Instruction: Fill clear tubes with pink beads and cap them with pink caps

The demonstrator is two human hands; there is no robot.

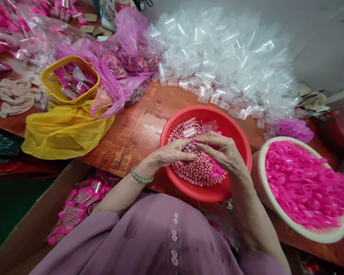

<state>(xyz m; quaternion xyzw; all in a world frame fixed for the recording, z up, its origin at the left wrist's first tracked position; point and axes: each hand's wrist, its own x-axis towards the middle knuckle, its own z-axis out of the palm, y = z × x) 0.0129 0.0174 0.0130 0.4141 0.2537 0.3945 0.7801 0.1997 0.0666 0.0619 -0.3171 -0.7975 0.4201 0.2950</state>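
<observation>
Both my hands meet above a red basin (240, 164) holding many small pink beads (189, 175). Fingers and thumb of my left hand (176, 152) are closed around something mostly hidden, perhaps a clear tube. My right hand (222, 149) pinches at the same spot, where a small bright pink plastic piece (195, 143) shows at its fingertips. Short clear plastic tubes (189, 132) lie on the beads, just beyond my left hand. More bright pink plastic pieces (216, 170) rest among the beads under my right hand.
A large heap of clear plastic tubes (218, 57) covers the table's back. To the right stands a white tub (268, 191) full of pink plastic pieces. At left are a yellow basket (71, 101), a yellow bag (65, 130) and pink bags (132, 26). Below sits a cardboard box (40, 214).
</observation>
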